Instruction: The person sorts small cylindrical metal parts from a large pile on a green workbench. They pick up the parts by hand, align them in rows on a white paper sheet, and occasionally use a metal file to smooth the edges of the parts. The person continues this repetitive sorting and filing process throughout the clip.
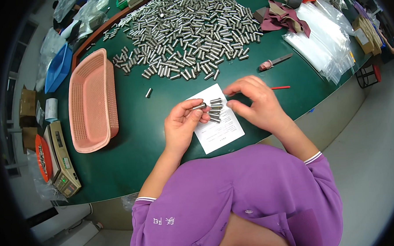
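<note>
My left hand (181,120) is closed round a short shiny metal pin (199,106), its end sticking out between thumb and fingers. Just right of it, a small row of metal pins (215,111) lies on a printed white sheet (218,137). My right hand (258,103) hovers over the sheet's right edge, thumb and curved fingers apart, with nothing visible between them. One single pin (148,93) rests on the green table to the left of the sheet. Beyond both hands spreads a big heap of similar pins (193,33).
A pink perforated basket (109,105) stands on the left, with a scale (63,159) beside it. To the right lie a knife with a wrapped handle (275,62), a red stick (280,87), clear plastic bags (319,43) and a maroon cloth (284,18). A blue tray (58,67) sits far left.
</note>
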### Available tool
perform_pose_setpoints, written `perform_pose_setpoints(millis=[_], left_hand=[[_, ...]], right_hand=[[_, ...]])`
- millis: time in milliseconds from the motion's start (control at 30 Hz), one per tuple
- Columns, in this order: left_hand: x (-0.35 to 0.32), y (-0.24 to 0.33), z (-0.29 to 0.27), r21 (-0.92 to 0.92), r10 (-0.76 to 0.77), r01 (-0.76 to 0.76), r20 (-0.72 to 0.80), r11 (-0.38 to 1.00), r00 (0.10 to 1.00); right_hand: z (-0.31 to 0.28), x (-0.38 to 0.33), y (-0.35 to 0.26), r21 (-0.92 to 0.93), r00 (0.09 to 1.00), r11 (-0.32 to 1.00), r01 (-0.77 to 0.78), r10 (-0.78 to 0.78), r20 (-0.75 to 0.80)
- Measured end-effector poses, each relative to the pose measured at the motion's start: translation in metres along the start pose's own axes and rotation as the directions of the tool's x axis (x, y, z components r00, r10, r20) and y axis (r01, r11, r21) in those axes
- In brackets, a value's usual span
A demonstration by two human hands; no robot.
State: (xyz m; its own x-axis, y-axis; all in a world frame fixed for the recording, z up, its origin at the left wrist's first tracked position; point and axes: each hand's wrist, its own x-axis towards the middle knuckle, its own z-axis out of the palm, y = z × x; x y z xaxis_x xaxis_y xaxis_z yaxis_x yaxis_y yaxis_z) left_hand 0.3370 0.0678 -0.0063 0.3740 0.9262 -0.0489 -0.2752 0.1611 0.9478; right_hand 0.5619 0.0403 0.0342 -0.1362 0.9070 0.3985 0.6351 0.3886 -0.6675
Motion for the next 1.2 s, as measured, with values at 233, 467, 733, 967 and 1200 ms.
perform_pose_setpoints(millis=[233,467,733,967,1200], left_hand=[[0.001,-0.006,-0.006,-0.016,-0.010,0.011,0.057,1.000,0.998],[0.000,-0.005,-0.003,-0.003,-0.031,0.031,0.045,1.000,0.999],[0.007,0.001,-0.008,0.688,0.275,-0.243,0.065,0.684,0.959],[0.003,0.004,-0.003,0.799,0.203,-0.357,0.294,0.484,0.934],[0.002,0.003,-0.001,0.791,0.107,-0.377,0.374,0.482,0.921]], right_hand=[[0.028,0.011,-0.008,0.314,0.985,0.936,-0.162,0.134,0.110],[0.035,0.008,-0.005,0.341,0.969,0.910,-0.235,0.192,0.155],[0.025,0.018,0.023,-0.054,0.999,0.998,-0.015,0.012,-0.053],[0.031,0.009,0.031,-0.167,0.993,0.985,-0.051,0.068,0.096],[0.028,0.005,0.027,-0.172,0.989,0.984,-0.049,0.072,0.130]])
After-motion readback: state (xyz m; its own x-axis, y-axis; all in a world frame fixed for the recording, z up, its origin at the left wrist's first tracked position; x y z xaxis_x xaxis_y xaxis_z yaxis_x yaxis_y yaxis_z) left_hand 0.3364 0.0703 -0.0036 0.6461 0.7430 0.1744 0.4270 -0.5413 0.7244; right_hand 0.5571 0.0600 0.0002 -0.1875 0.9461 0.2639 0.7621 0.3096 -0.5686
